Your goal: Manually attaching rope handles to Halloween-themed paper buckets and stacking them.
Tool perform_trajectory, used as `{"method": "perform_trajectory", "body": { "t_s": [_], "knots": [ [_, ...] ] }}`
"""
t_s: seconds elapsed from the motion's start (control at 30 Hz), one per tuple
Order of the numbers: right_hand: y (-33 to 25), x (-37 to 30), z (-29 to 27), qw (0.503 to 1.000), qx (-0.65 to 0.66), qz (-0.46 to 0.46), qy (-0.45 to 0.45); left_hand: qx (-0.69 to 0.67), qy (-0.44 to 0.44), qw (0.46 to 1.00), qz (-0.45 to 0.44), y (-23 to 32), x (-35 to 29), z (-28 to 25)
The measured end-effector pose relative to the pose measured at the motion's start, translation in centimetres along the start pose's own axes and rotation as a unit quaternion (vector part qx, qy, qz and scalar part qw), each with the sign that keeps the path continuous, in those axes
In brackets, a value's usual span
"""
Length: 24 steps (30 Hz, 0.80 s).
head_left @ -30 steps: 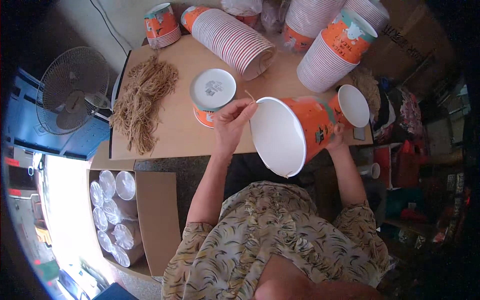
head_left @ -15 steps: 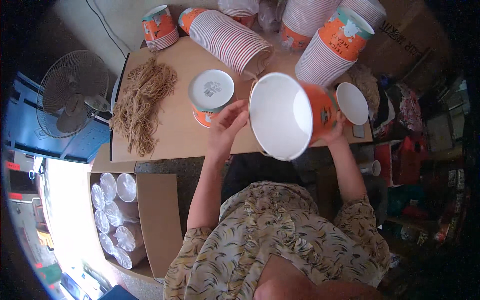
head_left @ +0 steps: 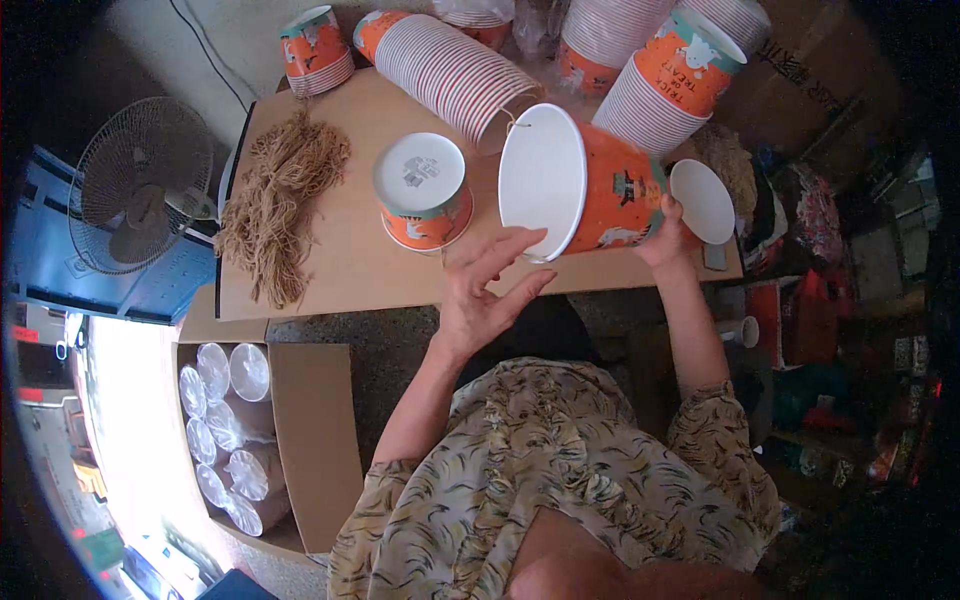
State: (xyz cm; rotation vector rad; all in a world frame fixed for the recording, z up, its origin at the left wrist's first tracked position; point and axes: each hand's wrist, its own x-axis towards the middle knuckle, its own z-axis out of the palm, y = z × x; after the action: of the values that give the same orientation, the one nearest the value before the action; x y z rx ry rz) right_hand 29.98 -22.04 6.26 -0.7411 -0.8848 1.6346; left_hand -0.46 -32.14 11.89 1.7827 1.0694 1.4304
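Observation:
My right hand (head_left: pixel 667 235) is wrapped round the base end of an orange paper bucket (head_left: pixel 615 195), decorated with white figures and green. The bucket lies tilted on its side, its white mouth facing left. A twine loop (head_left: pixel 517 120) shows at the upper part of its rim. My left hand (head_left: pixel 482 290) is at the lower rim, thumb and forefinger spread apart; I cannot tell whether the fingertips touch it. Upside down on the table (head_left: pixel 365 270) stands another orange bucket (head_left: pixel 425 228) with a white base. Left of it lies a bundle of brown twine (head_left: pixel 285 200).
A long nested stack of buckets (head_left: pixel 445 75) lies across the back, with an upright stack (head_left: pixel 650 115) to its right. A short stack (head_left: pixel 316 55) stands back left. A white round piece (head_left: pixel 703 202) lies right. A fan (head_left: pixel 145 180) and a carton of wrapped stacks (head_left: pixel 310 430) stand left.
The held bucket has turned, so more of its printed side shows and its mouth faces further left. My left hand has moved from the rim's left side down to its lower edge, fingers spreading.

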Motion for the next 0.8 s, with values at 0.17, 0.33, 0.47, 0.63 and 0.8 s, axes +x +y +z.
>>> {"method": "perform_trajectory", "body": {
  "t_s": [0.17, 0.33, 0.47, 0.63, 0.8],
  "knots": [
    [0.0, -0.1, -0.4, 0.999, 0.027, 0.006, -0.021, 0.012, 0.039, 0.996, 0.082, -1.4, -0.4, 1.0],
    [-1.2, -1.2, 1.9, 1.0, 0.017, -0.005, -0.005, 0.059, 0.125, 0.989, 0.054, -1.1, -1.4, 1.7],
    [-3.5, -1.0, 4.6, 0.992, -0.114, -0.027, -0.041, 0.088, 0.157, 0.979, 0.096, -1.9, -1.7, 0.8],
    [-6.3, 0.5, 10.7, 0.964, -0.217, -0.082, -0.131, 0.099, 0.104, 0.989, -0.028, -1.1, -2.2, -2.1],
    [-7.4, 4.1, 10.3, 0.939, -0.288, -0.064, -0.175, 0.278, 0.0, 0.953, 0.117, -3.1, -0.5, -8.0]
  ]
}}
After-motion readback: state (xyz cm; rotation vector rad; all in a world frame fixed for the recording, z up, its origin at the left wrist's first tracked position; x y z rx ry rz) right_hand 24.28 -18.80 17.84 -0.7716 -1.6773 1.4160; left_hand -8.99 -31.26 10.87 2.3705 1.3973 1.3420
